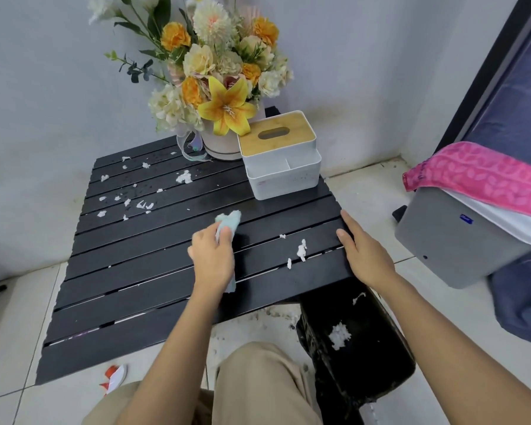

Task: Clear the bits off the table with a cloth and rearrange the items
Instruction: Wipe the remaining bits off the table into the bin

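My left hand (212, 259) grips a light blue cloth (229, 221) pressed on the middle of the black slatted table (129, 280). My right hand (364, 251) lies flat with fingers together along the table's right edge, holding nothing. White bits (184, 177) are scattered over the far left part of the table. A few more white bits (301, 250) lie between my hands near the right edge. A flower bouquet in a white pot (221, 84) and a white tissue box with a wooden lid (281, 154) stand at the back.
A black bin (359, 342) with white scraps inside stands on the floor under the table's right front corner. A grey container (454, 237) with a pink cloth over it is at the right. An orange-white scrap (114, 375) lies on the tiles. My knee is below.
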Demonstrator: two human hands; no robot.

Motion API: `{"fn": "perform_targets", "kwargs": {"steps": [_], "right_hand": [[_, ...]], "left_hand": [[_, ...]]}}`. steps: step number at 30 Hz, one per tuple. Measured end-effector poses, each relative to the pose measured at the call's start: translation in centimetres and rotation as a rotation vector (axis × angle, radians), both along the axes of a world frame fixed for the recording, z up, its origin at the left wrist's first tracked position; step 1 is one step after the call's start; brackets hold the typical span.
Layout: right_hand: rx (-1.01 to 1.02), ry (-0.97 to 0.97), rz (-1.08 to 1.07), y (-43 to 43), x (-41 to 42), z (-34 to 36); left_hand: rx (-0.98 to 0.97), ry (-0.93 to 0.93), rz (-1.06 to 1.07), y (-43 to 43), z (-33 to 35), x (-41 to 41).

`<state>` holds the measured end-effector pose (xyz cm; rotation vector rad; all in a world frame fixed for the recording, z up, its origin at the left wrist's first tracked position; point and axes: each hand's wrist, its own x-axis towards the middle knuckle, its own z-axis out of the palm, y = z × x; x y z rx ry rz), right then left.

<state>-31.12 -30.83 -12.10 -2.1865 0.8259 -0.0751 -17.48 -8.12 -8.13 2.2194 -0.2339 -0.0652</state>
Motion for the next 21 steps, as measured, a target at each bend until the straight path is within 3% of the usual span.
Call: {"fn": "perform_targets", "kwargs": {"steps": [3,6,9,12,14,15,16,21], "right_hand": [[-0.04,-0.004,-0.021,0.3,0.1,-0.2],[-0.056,-0.014,-0.047,0.5,0.2,-0.3],[-0.045,-0.038,-0.066,0.5,0.2,-0.4],[-0.036,-0.048,-0.075,0.5,0.1,-0.4],[-0.028,-0.056,-0.07,0.5,0.1,-0.3],[-0.025,-0.061,-0.07,0.5,0.1,-0.3],[-0.025,-0.066,-0.073,0.5,0.1,-0.3],[-0.009,-0.081,-0.081,0.5,0.1,-0.6]], "left_hand": [[0.353,-0.154,0.025,-0.3,-2.5,-1.3],[0.378,-0.204,-0.027,-2.7,-2.6,-3.3],[0.353,-0.225,-0.233,-5.1,-2.1,-5.1],[0.085,0.017,-0.413,-5.7,-0.3,-5.3],[-0.233,0.217,-0.343,-4.9,0.9,-4.0],[-0.286,0.212,-0.291,-4.3,0.9,-3.0],[-0.258,0.16,-0.247,-3.9,0.6,-2.3],[0.281,-0.215,-0.113,-4.1,-2.7,-3.8]]}}
